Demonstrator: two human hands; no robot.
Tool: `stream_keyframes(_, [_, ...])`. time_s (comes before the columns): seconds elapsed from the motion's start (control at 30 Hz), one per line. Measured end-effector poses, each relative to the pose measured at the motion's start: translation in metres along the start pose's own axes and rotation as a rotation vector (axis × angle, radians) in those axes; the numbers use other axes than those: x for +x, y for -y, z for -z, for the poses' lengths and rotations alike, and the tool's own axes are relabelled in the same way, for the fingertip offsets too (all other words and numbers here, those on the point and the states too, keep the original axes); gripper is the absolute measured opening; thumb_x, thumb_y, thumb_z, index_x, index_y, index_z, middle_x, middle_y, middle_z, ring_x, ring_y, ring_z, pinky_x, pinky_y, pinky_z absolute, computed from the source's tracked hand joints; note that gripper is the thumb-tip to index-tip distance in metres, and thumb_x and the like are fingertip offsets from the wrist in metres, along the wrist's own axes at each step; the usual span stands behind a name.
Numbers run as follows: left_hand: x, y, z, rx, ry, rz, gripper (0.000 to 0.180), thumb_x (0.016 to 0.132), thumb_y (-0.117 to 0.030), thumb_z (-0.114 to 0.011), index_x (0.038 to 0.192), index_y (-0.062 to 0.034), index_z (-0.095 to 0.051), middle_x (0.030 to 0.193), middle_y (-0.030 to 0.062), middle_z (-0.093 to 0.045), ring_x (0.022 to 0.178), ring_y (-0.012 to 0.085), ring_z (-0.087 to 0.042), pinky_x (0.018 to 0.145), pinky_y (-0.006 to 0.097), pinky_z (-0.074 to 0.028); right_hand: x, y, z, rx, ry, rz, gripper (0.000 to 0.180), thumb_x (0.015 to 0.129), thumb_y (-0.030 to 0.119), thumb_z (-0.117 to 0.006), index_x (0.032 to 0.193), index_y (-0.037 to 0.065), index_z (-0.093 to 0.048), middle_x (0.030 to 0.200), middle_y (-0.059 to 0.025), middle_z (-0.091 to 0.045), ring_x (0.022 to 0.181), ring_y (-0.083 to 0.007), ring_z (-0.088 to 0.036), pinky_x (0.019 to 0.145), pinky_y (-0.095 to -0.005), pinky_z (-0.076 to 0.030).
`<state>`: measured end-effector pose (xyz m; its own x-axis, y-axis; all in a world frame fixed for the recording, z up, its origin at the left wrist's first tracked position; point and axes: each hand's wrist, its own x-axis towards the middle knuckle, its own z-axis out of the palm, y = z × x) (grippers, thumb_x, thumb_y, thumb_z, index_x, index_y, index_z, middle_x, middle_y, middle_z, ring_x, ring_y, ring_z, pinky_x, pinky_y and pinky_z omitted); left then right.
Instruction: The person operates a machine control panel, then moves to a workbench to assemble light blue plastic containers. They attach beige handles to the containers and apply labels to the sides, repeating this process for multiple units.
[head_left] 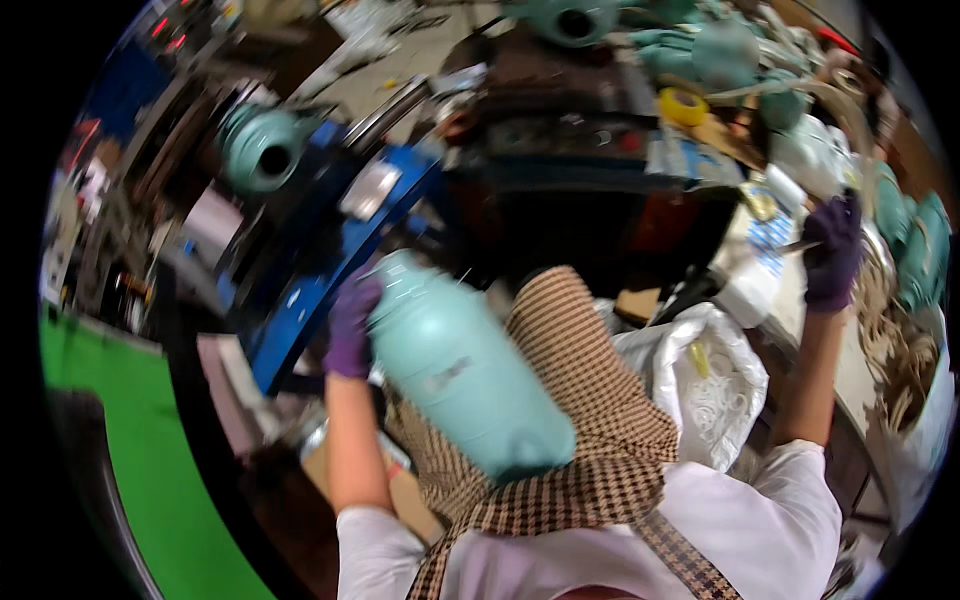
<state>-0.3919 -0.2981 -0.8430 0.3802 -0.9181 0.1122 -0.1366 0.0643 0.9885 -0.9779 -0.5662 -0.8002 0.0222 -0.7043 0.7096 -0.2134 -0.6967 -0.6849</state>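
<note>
A large teal plastic bottle (470,370) lies tilted across my lap over a checked apron (610,420). Its neck points up and left, its base toward me. My left hand (352,318), in a purple glove, grips it beside the neck. Out to the right, my purple-gloved right hand (835,245) is closed on a slim tool (797,247). Only a short thin end of that tool sticks out, so its kind cannot be made out.
A white sack (745,385) of pale plastic scraps stands right of my knees. A side table (855,370) carries packages, cords and a yellow tape roll (683,106). More teal bottles (262,150) stand around. A blue metal frame (320,300) and dark machine (560,130) lie ahead.
</note>
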Motion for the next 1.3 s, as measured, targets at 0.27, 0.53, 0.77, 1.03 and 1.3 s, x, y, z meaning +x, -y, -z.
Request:
stream_keyframes(0.27, [-0.028,-0.028,-0.048,-0.545,0.19,-0.037,0.034,0.09,-0.036,-0.064,0.102,-0.0083,-0.049,0.124,0.0175,-0.062,0.109,0.0226,-0.061,0.095,0.034,-0.05,-0.109,0.167,-0.329,1.349,0.556,-1.041,0.028,0.102,0.02,-0.046,0.127,0.007,-0.052,0.059,0.0052,-0.035,0.041,-0.0075,-0.028,0.061,-0.0245,-0.039])
stream_keyframes(0.53, [-0.043,-0.018,-0.035,-0.496,0.084,-0.164,0.037,0.089,-0.041,-0.063,0.101,-0.0087,-0.05,0.123,0.0226,-0.06,0.11,0.0305,-0.063,0.095,0.042,-0.053,-0.108,0.159,-0.366,1.123,0.879,-0.955,0.029,0.099,0.018,-0.046,0.119,0.002,-0.058,0.053,0.0,-0.039,0.043,-0.0113,-0.039,0.05,-0.0242,-0.04])
stream_keyframes(0.77, [-0.043,-0.003,-0.02,-0.417,0.135,-0.172,0.038,0.092,-0.043,-0.062,0.101,-0.0088,-0.049,0.124,0.024,-0.06,0.102,0.0307,-0.064,0.089,0.041,-0.054,-0.093,0.19,-0.343,1.056,0.954,-0.459,0.028,0.09,0.015,-0.057,0.11,-0.003,-0.064,0.077,-0.0061,-0.062,0.065,-0.0149,-0.061,0.063,-0.026,-0.05])
stream_keyframes(1.03, [-0.035,-0.011,-0.048,-0.623,0.209,-0.142,0.04,0.092,-0.041,-0.063,0.103,-0.0043,-0.051,0.124,0.0224,-0.06,0.113,0.0295,-0.06,0.098,0.043,-0.05,-0.113,0.186,-0.309,0.774,0.712,0.747,0.023,0.077,0.027,-0.068,0.09,0.008,-0.066,0.091,-0.0074,-0.061,0.084,-0.0257,-0.059,0.085,-0.0396,-0.047])
stream_keyframes(1.3, [-0.015,0.009,-0.062,-1.143,0.145,-0.205,0.086,0.094,-0.062,-0.045,0.15,0.0022,-0.031,0.149,0.0233,-0.04,0.138,0.0304,-0.041,0.116,0.041,-0.029,-0.119,0.089,-0.371,1.514,0.996,-0.833,0.066,0.075,0.016,-0.048,0.136,-0.007,-0.047,0.14,-0.0206,-0.05,0.131,-0.0278,-0.047,0.114,-0.0358,-0.033])
